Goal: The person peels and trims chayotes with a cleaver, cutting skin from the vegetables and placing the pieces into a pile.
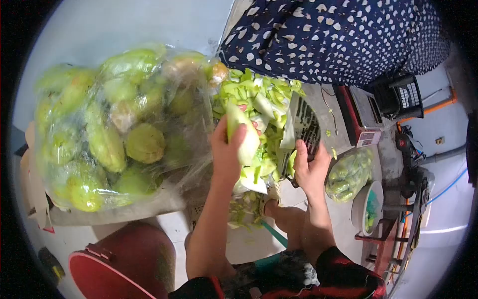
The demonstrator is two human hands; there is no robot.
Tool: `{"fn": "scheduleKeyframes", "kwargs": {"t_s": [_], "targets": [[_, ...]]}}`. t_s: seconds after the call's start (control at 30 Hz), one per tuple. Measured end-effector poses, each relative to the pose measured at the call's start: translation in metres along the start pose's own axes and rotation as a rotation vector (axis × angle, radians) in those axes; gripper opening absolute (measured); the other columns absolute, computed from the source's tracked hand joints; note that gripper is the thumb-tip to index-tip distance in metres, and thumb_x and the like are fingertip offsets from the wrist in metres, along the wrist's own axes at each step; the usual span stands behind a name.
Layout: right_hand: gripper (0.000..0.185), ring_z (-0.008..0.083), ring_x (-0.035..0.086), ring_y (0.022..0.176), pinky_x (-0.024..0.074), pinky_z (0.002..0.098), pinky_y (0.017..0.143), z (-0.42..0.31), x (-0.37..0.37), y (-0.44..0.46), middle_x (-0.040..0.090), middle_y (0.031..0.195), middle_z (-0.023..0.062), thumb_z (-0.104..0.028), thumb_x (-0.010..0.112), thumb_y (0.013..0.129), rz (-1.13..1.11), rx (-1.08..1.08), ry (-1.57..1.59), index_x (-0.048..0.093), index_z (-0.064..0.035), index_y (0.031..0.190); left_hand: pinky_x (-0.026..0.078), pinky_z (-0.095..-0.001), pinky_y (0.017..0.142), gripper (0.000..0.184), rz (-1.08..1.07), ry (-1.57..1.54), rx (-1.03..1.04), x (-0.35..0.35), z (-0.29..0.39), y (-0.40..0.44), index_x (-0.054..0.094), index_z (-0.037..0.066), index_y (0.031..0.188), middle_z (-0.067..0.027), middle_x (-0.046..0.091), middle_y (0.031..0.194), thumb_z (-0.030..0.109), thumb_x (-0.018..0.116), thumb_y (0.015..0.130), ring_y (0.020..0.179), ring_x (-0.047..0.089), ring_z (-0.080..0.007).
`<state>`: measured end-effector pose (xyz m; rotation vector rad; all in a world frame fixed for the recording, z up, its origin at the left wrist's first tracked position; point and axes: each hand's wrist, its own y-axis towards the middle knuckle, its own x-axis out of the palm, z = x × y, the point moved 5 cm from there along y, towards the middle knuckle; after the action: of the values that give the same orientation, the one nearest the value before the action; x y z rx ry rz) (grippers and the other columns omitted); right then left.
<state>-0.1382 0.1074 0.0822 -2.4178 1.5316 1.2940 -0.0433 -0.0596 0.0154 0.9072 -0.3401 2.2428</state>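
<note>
My left hand point(230, 152) is closed around a pale green, peeled, oblong fruit or vegetable point(242, 137), held upright above a heap of green peelings point(269, 99). To its right, my right hand point(312, 167) grips a broad-bladed knife point(303, 122) with a shiny, dark-patterned blade. The blade points away from me and stands apart from the peeled piece. My right thumb lies along its near end; the handle is mostly hidden by the hand. Strips and curls of peel lie under and between both hands.
A clear plastic bag of whole green produce point(124, 124) fills the left. A red bucket point(119, 264) stands below it. At right are a red scale point(356, 117), a black basket point(398, 94), a bagged green bundle point(351, 174) and a white tub point(367, 209). Dark patterned cloth point(338, 40) hangs opposite.
</note>
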Motion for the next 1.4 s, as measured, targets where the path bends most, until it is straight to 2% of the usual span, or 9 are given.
{"fn": "scheduleKeyframes", "kwargs": {"t_s": [0.07, 0.2, 0.37, 0.43, 0.6, 0.67, 0.7, 0.8, 1.4], "targets": [[0.016, 0.0085, 0.054, 0.051, 0.0425, 0.0251, 0.048, 0.000, -0.001, -0.003, 0.059, 0.061, 0.0042, -0.016, 0.063, 0.092, -0.021, 0.071, 0.041, 0.059, 0.0001, 0.093, 0.053, -0.0315, 0.076, 0.052, 0.004, 0.180, -0.009, 0.008, 0.004, -0.008, 0.052, 0.000, 0.129, -0.0103, 0.064, 0.098, 0.016, 0.068, 0.082, 0.089, 0.063, -0.0178], [0.015, 0.0046, 0.050, 0.050, 0.0391, 0.0233, 0.046, 0.003, 0.006, -0.007, 0.058, 0.062, -0.0008, -0.015, 0.062, 0.093, -0.053, 0.125, 0.215, 0.060, 0.0001, 0.096, 0.051, -0.0327, 0.080, 0.073, -0.100, 0.547, 0.214, 0.025, 0.015, -0.013, 0.055, -0.002, 0.125, -0.0134, 0.063, 0.101, 0.025, 0.087, 0.064, 0.091, 0.062, -0.0221], [0.020, 0.0090, 0.048, 0.041, 0.0365, 0.0240, 0.039, -0.018, 0.004, -0.012, 0.051, 0.055, 0.0010, -0.017, 0.059, 0.097, -0.108, 0.237, 0.454, 0.050, -0.0032, 0.086, 0.048, -0.0323, 0.087, 0.072, -0.005, 0.785, 0.411, 0.017, 0.000, -0.011, 0.054, -0.003, 0.126, -0.0113, 0.065, 0.104, 0.019, 0.087, 0.066, 0.095, 0.060, -0.0180], [0.020, 0.0097, 0.048, 0.041, 0.0372, 0.0240, 0.039, -0.012, 0.001, -0.009, 0.050, 0.054, 0.0013, -0.017, 0.058, 0.097, -0.090, 0.227, 0.468, 0.049, -0.0035, 0.085, 0.047, -0.0427, 0.088, 0.070, 0.230, 1.003, 0.428, 0.000, 0.003, -0.007, 0.056, -0.002, 0.122, -0.0190, 0.063, 0.108, 0.028, 0.085, 0.067, 0.098, 0.062, -0.0338], [0.019, 0.0093, 0.048, 0.041, 0.0372, 0.0240, 0.040, -0.013, 0.000, -0.012, 0.052, 0.054, 0.0007, -0.015, 0.059, 0.096, -0.075, 0.119, 0.305, 0.051, -0.0032, 0.085, 0.051, -0.0379, 0.080, 0.058, 0.212, 0.627, 0.133, -0.004, 0.004, -0.006, 0.053, 0.000, 0.125, -0.0121, 0.063, 0.100, 0.030, 0.076, 0.081, 0.090, 0.063, -0.0245], [0.017, 0.0098, 0.050, 0.042, 0.0372, 0.0274, 0.041, -0.025, -0.002, -0.017, 0.054, 0.055, 0.0021, -0.013, 0.062, 0.093, -0.054, -0.087, 0.018, 0.055, -0.0015, 0.083, 0.052, -0.0387, 0.080, 0.054, 0.086, -0.227, -0.178, -0.005, -0.019, -0.003, 0.050, 0.006, 0.130, -0.0104, 0.062, 0.094, 0.044, 0.057, 0.093, 0.086, 0.063, -0.0262], [0.015, 0.0273, 0.059, 0.049, 0.0442, 0.0345, 0.047, -0.048, -0.004, -0.019, 0.060, 0.064, 0.0148, -0.007, 0.065, 0.088, -0.088, -0.097, -0.071, 0.054, -0.0005, 0.080, 0.052, -0.0387, 0.080, 0.054, 0.085, -0.227, -0.175, -0.004, -0.019, -0.002, 0.050, 0.006, 0.130, -0.0104, 0.062, 0.094, 0.044, 0.057, 0.093, 0.086, 0.063, -0.0262], [0.015, 0.0326, 0.057, 0.055, 0.0449, 0.0397, 0.050, -0.060, 0.009, -0.031, 0.055, 0.067, 0.0143, -0.002, 0.067, 0.081, -0.125, -0.333, -0.152, 0.052, -0.0023, 0.077, 0.054, -0.0395, 0.078, 0.064, 0.125, -0.264, -0.049, -0.001, -0.016, -0.002, 0.044, 0.006, 0.133, -0.0113, 0.062, 0.097, 0.057, 0.043, 0.095, 0.088, 0.063, -0.0256], [0.026, 0.0293, 0.053, 0.057, 0.0430, 0.0407, 0.049, -0.066, 0.033, -0.058, 0.045, 0.068, 0.0101, 0.000, 0.066, 0.058, -0.296, -0.532, -0.096, 0.054, -0.0041, 0.082, 0.051, -0.0430, 0.091, 0.071, 0.035, -0.245, 0.355, -0.014, -0.002, -0.006, 0.038, 0.005, 0.134, -0.0163, 0.056, 0.112, 0.061, 0.049, 0.092, 0.103, 0.058, -0.0298]]}}
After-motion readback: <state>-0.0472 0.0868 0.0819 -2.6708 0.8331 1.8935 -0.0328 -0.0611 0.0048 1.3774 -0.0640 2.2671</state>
